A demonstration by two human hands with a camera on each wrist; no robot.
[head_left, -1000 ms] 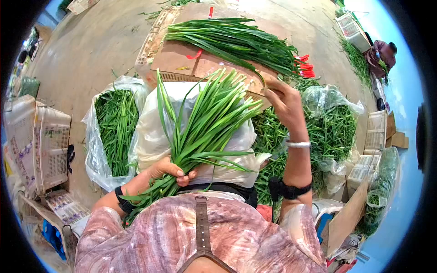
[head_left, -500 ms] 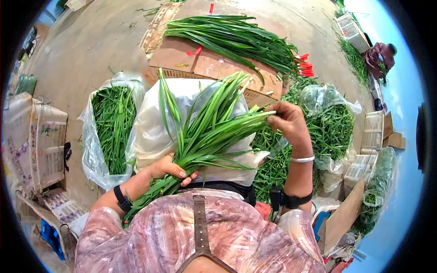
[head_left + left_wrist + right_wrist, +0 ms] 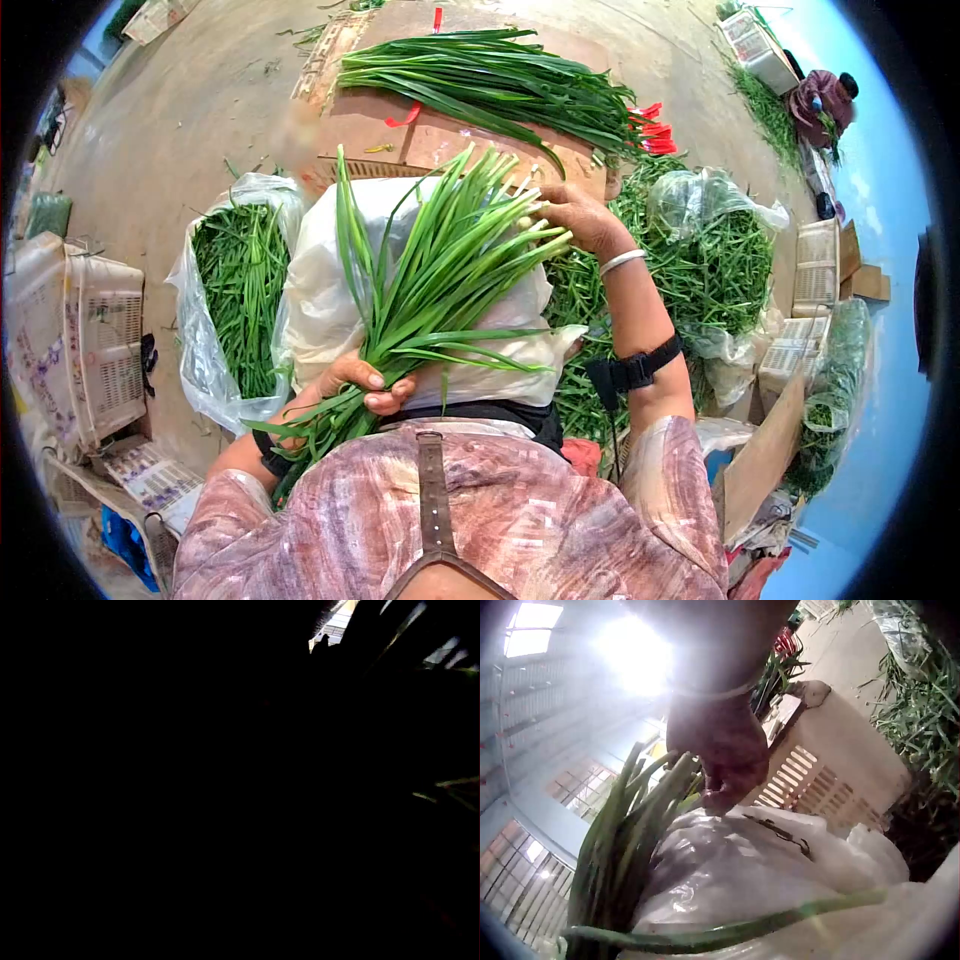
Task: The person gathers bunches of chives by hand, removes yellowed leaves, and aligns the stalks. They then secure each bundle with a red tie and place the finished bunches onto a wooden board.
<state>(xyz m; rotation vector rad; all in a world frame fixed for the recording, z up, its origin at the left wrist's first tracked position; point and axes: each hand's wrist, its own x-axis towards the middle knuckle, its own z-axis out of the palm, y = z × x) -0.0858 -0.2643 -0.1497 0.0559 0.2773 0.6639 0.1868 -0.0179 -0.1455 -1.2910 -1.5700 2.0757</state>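
My left hand (image 3: pixel 362 383) grips a bunch of garlic chives (image 3: pixel 440 270) around the leaves, low in front of my body. The pale stem ends fan up and to the right. Beside those ends is my right hand (image 3: pixel 585 215), bent at the fingers, its fingertips right at the white tips. From the right wrist view, the right hand (image 3: pixel 720 750) overlaps the stem ends (image 3: pixel 679 765) with its fingers curled; I cannot tell whether it pinches a stem. A white plastic sheet (image 3: pixel 325 270) covers the lap beneath the bunch. Almost all of the left wrist view is dark.
Ahead, a long pile of chives (image 3: pixel 480 75) lies on cardboard (image 3: pixel 440 140) over a crate, with red ties (image 3: pixel 655 130) at its right end. Bags of greens stand at left (image 3: pixel 240 290) and right (image 3: pixel 710 260). Crates (image 3: pixel 105 340) line the left; another person (image 3: pixel 822 105) is far right.
My right hand first moved down to the stem ends and pulled some rightward, then went up and left. Those stems are back among the fanned bunch. The left hand keeps its grip.
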